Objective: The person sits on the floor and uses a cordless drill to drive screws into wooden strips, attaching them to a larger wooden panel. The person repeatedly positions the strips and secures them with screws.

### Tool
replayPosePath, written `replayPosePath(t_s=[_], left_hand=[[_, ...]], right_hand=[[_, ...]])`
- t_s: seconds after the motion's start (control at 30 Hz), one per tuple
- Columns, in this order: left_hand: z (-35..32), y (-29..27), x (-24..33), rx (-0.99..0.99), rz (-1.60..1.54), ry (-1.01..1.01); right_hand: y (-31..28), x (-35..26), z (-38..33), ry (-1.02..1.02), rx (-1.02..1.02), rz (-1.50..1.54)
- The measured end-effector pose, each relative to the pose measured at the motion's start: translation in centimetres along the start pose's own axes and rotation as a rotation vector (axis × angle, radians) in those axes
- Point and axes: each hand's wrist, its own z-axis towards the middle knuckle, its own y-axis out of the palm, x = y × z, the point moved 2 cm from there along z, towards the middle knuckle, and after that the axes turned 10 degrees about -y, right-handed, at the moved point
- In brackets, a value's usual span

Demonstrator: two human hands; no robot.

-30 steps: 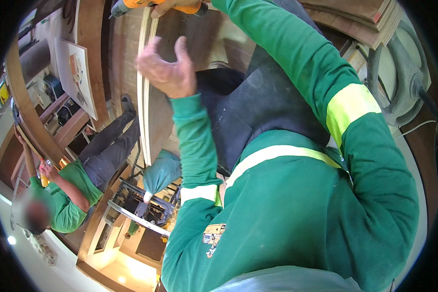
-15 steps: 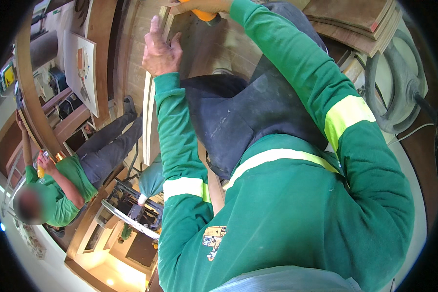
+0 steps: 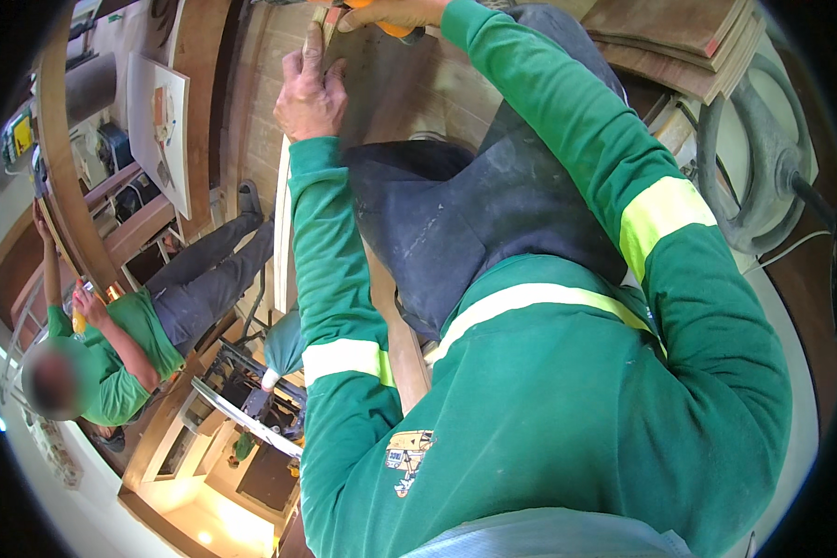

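Observation:
A narrow light wooden strip runs up the left side of my lap to the top edge. My left hand is closed over its upper part, the index finger stretched along it and the thumb on the other side. At the top edge, my right hand grips an orange tool with a dark end; most of it is cut off, so its exact kind is hidden. The thumb side of that hand lies close to the strip's reddish upper end.
Stacked brown boards lie at the upper right, above a grey round-framed object. At left, a co-worker in a green shirt stands by wooden framing and a white panel. A lit wooden cabinet is at lower left.
My left hand has moved up slightly, its index finger now closer to the right hand and lying on the strip. The orange tool has shifted slightly. The co-worker's hands have moved a little.

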Motion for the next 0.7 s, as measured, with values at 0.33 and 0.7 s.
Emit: replayPosePath(t_s=[0.33, 0.7], left_hand=[[0.5, -0.5, -0.3, -0.060, -0.062, 0.064], [2.1, -0.9, -1.3, -0.086, -0.110, 0.137]], right_hand=[[0.2, -0.7, -0.1, 0.062, 0.071, -0.035], [-0.3, -1.3, -2.0, -0.004, 0.251, -0.137]])
